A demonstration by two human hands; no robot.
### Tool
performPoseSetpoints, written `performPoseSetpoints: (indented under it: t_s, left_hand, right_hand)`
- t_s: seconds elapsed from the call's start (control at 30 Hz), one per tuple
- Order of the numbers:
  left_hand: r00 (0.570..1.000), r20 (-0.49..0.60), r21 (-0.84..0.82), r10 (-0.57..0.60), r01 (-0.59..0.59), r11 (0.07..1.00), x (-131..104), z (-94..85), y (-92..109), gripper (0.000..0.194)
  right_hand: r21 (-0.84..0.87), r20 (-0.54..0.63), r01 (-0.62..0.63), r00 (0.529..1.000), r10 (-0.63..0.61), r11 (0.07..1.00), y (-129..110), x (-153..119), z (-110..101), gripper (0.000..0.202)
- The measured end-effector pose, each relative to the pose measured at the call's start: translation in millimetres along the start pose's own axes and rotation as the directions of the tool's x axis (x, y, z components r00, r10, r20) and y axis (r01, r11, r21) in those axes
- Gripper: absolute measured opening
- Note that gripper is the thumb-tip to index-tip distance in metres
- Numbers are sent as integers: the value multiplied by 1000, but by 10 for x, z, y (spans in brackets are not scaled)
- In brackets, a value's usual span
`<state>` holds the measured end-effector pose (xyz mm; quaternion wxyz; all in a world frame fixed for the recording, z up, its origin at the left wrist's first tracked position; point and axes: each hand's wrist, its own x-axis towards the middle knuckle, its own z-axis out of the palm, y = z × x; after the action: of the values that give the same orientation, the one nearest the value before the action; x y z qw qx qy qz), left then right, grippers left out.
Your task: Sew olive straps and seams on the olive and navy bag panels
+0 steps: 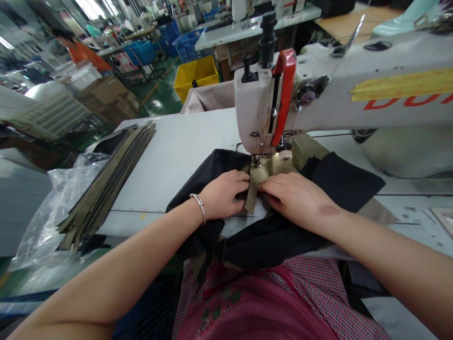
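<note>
Black fabric (208, 174) with olive parts lies bunched under the head of a white sewing machine (253, 101). A narrow olive strip (252, 191) runs from the needle area toward me, between my hands. My left hand (226, 193), with a silver bracelet at the wrist, grips the fabric edge left of the strip, its fingers bent. On the other side, my right hand (288, 196) presses on the fabric, its fingers together and their tips beside the strip. The presser foot (257, 161) stands just beyond my fingertips.
A stack of olive strips (109, 184) and clear plastic (46, 203) lie at the table's left edge. Behind the table are a yellow crate (196, 75), blue baskets (141, 52) and cardboard boxes (106, 94). A person in orange (87, 54) is at the far left.
</note>
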<state>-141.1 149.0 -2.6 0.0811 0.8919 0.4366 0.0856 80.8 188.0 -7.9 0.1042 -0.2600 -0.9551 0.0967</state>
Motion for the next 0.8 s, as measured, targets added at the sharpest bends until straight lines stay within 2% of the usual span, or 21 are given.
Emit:
performPoseSetpoints:
  t_s: [0.07, 0.17, 0.27, 0.33, 0.47, 0.57, 0.8]
  left_hand:
    - [1000, -29, -49, -12, 11, 999, -2, -1, 2, 38]
    - [993, -65, -116, -98, 90, 989, 13, 6, -7, 18]
    - [982, -71, -196, -173, 156, 968, 39, -7, -31, 19]
    - [981, -66, -251, -183, 161, 954, 58, -23, -45, 18]
    - [979, -33, -359, -200, 175, 917, 92, -42, -49, 18]
    - [973, -29, -372, -227, 200, 906, 101, -37, -39, 16]
    - [966, -59, -445, -250, 199, 873, 85, -16, -62, 16]
  right_hand:
    - [67, -26, -62, 998, 64, 996, 39, 53, -10, 22]
    - [185, -90, -129, 985, 148, 974, 105, 88, 27, 23]
    - [261, -149, -103, 978, 146, 960, 135, 84, 85, 20]
    - [299, -176, -84, 974, 142, 950, 138, 80, 108, 18]
    - [369, -167, -132, 964, 205, 920, 144, 89, 111, 18]
    - [422, -154, -157, 958, 241, 893, 152, 95, 105, 17]
    - [449, -160, -151, 956, 246, 881, 172, 88, 122, 16]
